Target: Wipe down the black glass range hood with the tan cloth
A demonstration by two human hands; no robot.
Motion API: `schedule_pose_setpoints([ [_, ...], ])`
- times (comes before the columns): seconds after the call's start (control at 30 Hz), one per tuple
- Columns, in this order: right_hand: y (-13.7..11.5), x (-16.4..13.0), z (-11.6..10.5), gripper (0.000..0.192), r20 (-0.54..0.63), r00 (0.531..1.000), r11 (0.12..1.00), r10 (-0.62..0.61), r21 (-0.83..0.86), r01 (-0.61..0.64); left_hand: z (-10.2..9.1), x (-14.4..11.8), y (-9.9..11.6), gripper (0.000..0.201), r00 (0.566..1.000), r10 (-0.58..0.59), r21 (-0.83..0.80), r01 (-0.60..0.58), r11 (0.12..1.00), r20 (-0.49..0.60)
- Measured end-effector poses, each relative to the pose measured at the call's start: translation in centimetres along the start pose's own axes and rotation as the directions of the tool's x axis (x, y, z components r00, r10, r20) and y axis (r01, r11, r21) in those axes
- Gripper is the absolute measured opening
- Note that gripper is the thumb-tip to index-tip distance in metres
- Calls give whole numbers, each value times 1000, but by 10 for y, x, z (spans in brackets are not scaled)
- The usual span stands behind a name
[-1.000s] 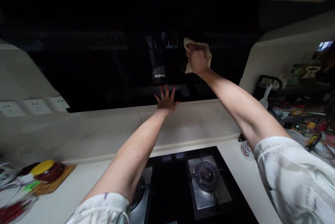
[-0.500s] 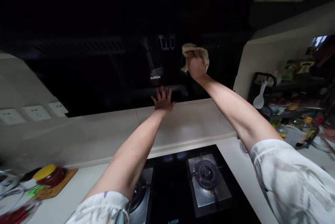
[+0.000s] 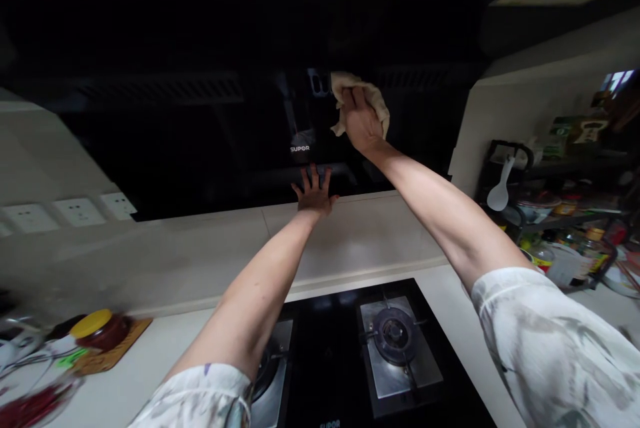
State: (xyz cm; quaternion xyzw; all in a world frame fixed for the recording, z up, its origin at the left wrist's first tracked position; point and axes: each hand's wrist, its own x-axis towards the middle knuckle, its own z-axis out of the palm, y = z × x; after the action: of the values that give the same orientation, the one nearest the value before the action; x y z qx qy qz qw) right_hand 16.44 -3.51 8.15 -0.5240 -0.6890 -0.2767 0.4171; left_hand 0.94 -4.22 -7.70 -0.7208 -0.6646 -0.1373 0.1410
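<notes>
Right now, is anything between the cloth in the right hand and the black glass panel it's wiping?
Nothing visible. The right hand presses the crumpled beige cloth straight onto the glossy black range hood panel. The left hand lies flat on the panel's lower edge, below and apart from the cloth.

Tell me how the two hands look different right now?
The right hand is closed around a beige cloth; the left hand is open, fingers spread, holding nothing. The right hand is higher on the black hood; the left hand is at its bottom edge. Both press against the hood.
</notes>
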Motion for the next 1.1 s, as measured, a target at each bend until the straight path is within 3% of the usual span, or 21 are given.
schedule_pose_setpoints([
  [0.1, -5, 5, -1, 61, -55, 998, 999, -18, 36, 20, 1, 1, -1, 90, 1000, -1, -2, 1, 1000, -5],
  [0.23, -11, -2, 1, 55, 45, 998, 999, 37, 29, -39, 4, 2, -2, 89, 1000, 6, -9, -6, 1000, -11],
  [0.3, -17, -2, -2, 52, 67, 998, 1000, 8, 20, -9, 4, 2, -1, 89, 1000, 7, -12, -7, 1000, -6],
  [0.43, -28, 3, -5, 57, -34, 991, 992, -128, 2, 128, 4, 3, -1, 90, 1000, 4, -12, -4, 1000, -11],
  [0.67, -30, -7, 16, 58, 14, 991, 990, -133, -54, 134, 4, 2, 0, 90, 1000, 11, -19, -11, 1000, -11],
  [0.83, -43, 5, 11, 64, -37, 986, 986, -160, -51, 159, 5, 2, -1, 90, 1000, 4, -16, -4, 1000, -12],
  [1.1, -38, -14, 15, 60, 85, 981, 984, -176, -9, 177, 4, 2, -3, 90, 1000, 2, -1, -2, 1000, -2],
])
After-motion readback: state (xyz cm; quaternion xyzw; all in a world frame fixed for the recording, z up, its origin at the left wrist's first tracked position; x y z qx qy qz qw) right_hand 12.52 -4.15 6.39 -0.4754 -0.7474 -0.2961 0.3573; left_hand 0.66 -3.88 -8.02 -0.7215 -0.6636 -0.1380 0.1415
